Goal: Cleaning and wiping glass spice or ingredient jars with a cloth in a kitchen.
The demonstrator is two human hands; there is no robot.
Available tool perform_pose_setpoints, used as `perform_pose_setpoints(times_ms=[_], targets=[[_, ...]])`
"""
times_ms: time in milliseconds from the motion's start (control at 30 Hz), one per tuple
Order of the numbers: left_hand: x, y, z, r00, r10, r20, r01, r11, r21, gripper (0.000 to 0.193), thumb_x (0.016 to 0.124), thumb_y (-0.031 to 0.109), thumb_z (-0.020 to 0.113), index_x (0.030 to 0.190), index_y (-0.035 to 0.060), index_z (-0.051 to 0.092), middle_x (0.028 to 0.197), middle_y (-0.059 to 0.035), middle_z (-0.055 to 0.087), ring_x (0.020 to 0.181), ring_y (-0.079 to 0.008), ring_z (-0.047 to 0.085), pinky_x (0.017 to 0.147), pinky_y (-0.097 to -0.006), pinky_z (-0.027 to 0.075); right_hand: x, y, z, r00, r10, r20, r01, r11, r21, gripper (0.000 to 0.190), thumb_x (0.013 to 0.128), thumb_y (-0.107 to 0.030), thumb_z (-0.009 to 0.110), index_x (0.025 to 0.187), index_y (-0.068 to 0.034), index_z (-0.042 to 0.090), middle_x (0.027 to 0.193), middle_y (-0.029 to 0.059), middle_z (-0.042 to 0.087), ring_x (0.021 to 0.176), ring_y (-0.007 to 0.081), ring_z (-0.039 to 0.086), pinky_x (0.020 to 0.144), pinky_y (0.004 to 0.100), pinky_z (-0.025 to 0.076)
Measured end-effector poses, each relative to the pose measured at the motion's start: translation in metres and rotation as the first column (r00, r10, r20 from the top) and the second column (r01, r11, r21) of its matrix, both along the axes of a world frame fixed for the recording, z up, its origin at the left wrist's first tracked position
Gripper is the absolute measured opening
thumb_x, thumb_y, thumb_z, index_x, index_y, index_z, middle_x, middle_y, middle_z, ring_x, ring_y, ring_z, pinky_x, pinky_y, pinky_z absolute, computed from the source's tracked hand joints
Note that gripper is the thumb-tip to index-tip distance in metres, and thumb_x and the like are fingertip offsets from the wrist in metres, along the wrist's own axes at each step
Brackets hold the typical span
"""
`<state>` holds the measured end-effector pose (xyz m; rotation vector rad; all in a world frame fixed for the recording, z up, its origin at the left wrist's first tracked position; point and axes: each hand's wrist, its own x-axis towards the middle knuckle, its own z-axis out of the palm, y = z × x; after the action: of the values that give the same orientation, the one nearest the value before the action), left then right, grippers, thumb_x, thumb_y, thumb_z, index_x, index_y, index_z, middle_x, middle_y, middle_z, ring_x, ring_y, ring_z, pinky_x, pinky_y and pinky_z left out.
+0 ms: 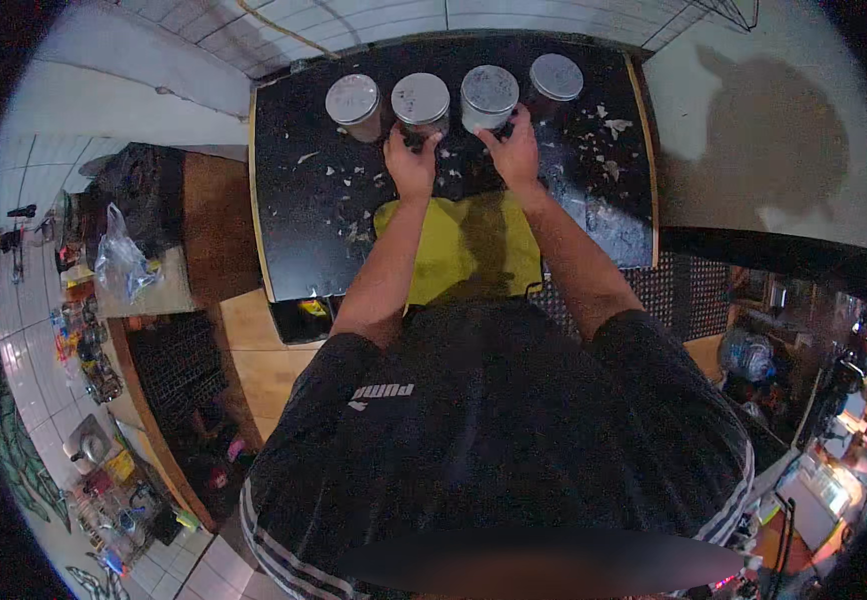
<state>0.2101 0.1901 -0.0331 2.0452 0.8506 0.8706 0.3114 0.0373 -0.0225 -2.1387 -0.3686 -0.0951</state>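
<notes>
Several lidded jars stand in a rough row along the back of a black tabletop [306, 217]. My left hand [412, 161] has its thumb and fingers around the lower front of the second jar from the left [420, 97]. Around the third jar [490, 88], which looks pale inside, curl the fingers of my right hand [516, 150]. The leftmost jar [353, 99] and the far-right jar [556, 77] stand untouched. Whether either held jar is lifted, I cannot tell. Below my hands, a yellow cloth or sheet [441, 247] lies at the near edge.
Pale scraps [617, 127] are scattered over the tabletop, mostly on its right side. A tiled wall [508, 15] rises behind it. To the left, a clear plastic bag [120, 259] sits on a lower surface beside a brown panel [216, 225]. Cluttered shelves are at the far right.
</notes>
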Motion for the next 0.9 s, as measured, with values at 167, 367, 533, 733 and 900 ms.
perform_pose_setpoints(times_ms=[167,367,533,733,900], targets=[[0.015,0.013,0.003,1.0,-0.023,0.007,0.023,1.0,0.001,0.067,0.068,0.025,0.084,0.118,-0.0081,0.053,0.098,-0.0245,0.059,0.091,-0.0428,0.058,0.079,-0.0486,0.047,0.016,0.014,0.003,0.999,-0.016,0.035,0.018,0.999,-0.041,0.084,0.069,-0.035,0.084,0.131,0.001,0.039,0.113,0.0222,0.06,0.103,0.036,0.061,0.086,0.0422,0.05],[0.006,0.02,0.005,0.994,-0.105,-0.041,0.106,0.994,0.012,0.06,0.072,0.025,0.08,0.113,-0.0102,0.055,0.098,-0.0254,0.06,0.096,-0.0439,0.057,0.082,-0.0494,0.046,0.01,0.011,0.02,0.995,0.05,-0.084,-0.044,0.996,0.074,0.082,0.069,-0.033,0.084,0.129,0.003,0.041,0.108,0.0221,0.062,0.102,0.0355,0.06,0.087,0.0421,0.049],[-0.104,0.029,0.01,0.949,-0.13,-0.286,0.228,0.911,0.343,0.042,0.079,0.032,0.073,0.105,0.0009,0.063,0.101,-0.019,0.063,0.099,-0.0376,0.058,0.084,-0.0467,0.045,-0.038,-0.083,0.014,0.997,0.035,0.064,-0.026,0.99,-0.138,0.065,0.068,-0.036,0.083,0.112,0.004,0.057,0.105,0.0182,0.064,0.097,0.0382,0.061,0.086,0.0446,0.049],[-0.171,0.042,-0.002,0.876,-0.147,-0.46,0.182,0.983,0.033,0.037,0.077,0.034,0.075,0.097,0.0051,0.066,0.092,-0.0149,0.065,0.091,-0.0336,0.061,0.079,-0.0447,0.047,-0.055,-0.13,-0.005,0.947,-0.041,-0.317,-0.017,0.984,-0.178,0.059,0.068,-0.043,0.082,0.098,0.004,0.063,0.096,0.018,0.065,0.089,0.0283,0.064,0.077,0.0384,0.05],[-0.177,0.056,-0.035,0.846,-0.301,-0.44,0.386,0.915,0.118,0.037,0.074,0.03,0.078,0.094,0.0015,0.064,0.083,-0.0114,0.065,0.076,-0.0283,0.064,0.067,-0.0383,0.051,-0.045,-0.118,-0.036,0.863,0.044,-0.504,-0.246,0.907,-0.341,0.051,0.069,-0.045,0.081,0.081,0.002,0.065,0.082,0.0094,0.064,0.075,0.0216,0.062,0.068,0.0369,0.049]])
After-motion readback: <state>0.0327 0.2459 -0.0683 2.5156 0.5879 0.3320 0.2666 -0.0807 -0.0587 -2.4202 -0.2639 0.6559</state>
